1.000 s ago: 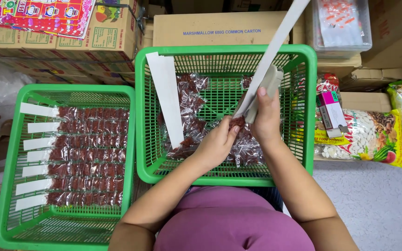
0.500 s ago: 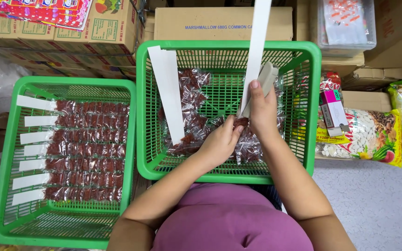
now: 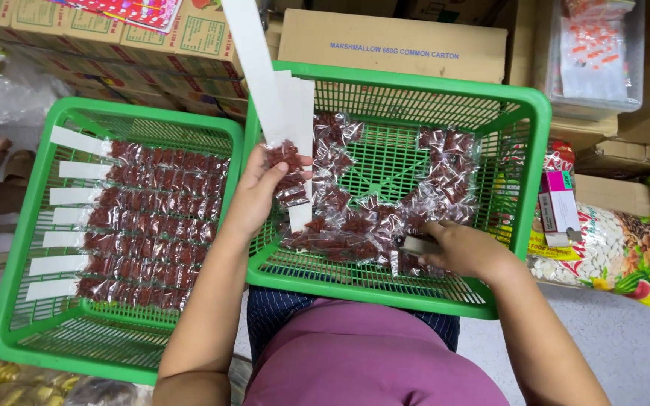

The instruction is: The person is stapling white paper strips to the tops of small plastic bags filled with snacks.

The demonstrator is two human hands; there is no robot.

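So the left hand (image 3: 259, 192) sat left of center in the frame, fingers curled and pinching a long white card strip (image 3: 253, 71) with small clear packets of red stuff (image 3: 286, 169) attached at its lower end. The strip ran up and out of the top edge, so its full length was cut off. Couldn't really tell how the packets were fixed to it, since the fingers covered that spot.

The right hand (image 3: 466, 249) was lower, right of center, resting inside the bigger green basket (image 3: 520, 98) on a loose pile of packets (image 3: 385, 218). Its fingers were closed around a small grey-ish object (image 3: 419, 244), mostly hidden by the hand and the plastic glare, so no clue what it was exactly.

On the left side of the frame, a second green basket (image 3: 24, 225) held finished strips (image 3: 137, 225) laid in rows. Cardboard boxes (image 3: 393, 45) ran along the top, and snack bags (image 3: 618, 256) were at the right edge, partly cropped.
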